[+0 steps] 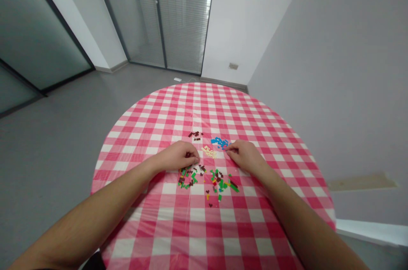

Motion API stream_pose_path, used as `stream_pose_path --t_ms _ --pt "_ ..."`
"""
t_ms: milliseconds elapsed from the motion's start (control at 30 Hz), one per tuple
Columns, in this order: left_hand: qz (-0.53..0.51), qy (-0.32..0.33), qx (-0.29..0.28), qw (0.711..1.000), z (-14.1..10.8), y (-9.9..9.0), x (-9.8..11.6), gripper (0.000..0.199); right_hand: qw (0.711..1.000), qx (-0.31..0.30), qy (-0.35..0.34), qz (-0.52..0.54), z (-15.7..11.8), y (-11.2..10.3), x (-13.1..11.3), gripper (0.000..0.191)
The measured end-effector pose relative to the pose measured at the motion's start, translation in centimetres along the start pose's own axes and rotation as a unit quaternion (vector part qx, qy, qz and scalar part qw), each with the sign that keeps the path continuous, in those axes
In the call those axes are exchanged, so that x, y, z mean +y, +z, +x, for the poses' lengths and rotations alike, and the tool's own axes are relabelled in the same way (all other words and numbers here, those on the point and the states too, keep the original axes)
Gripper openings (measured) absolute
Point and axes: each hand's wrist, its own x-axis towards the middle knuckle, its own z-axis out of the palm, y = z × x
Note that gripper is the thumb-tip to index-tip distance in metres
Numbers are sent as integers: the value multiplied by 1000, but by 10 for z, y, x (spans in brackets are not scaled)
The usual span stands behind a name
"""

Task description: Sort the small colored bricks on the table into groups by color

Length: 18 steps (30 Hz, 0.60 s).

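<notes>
Small toy building bricks lie in loose colour groups on the table. My left hand (181,155) is curled above the table, thumb and fingers close together, with something dark brown showing inside the curl. Just below it lie mixed green and brown bricks (188,178). My right hand (244,154) has its fingertips pinched at the right edge of the blue bricks (219,142); whatever is between them is too small to make out. Cream bricks (208,151) sit between both hands. Farther back is a small group of dark brown bricks (196,135).
A round table (204,108) wears a pink-and-white checked cover. Another mixed group of green, brown, red and yellow bricks (223,181) lies nearer me, with a few strays. Beyond stand a glass partition (178,19) and a white wall (248,15); a white power strip (177,79) rests on the floor.
</notes>
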Motion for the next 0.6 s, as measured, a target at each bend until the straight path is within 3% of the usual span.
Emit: stream_pose_path --t_ms 167,300,400,600 --pt "-7 4 0 1000 0 0 0 16 997 10 -46 57 -5 -7 -6 22" --pt "-6 6 3 1000 0 1 -2 16 960 -172 -154 158 -18 -17 -20 22" --pt "-5 7 3 1000 1 2 -3 17 929 -276 -180 168 -26 -19 -30 24" --pt "-8 5 1 1000 1 1 -1 17 935 -276 -204 94 -30 -12 -38 30"
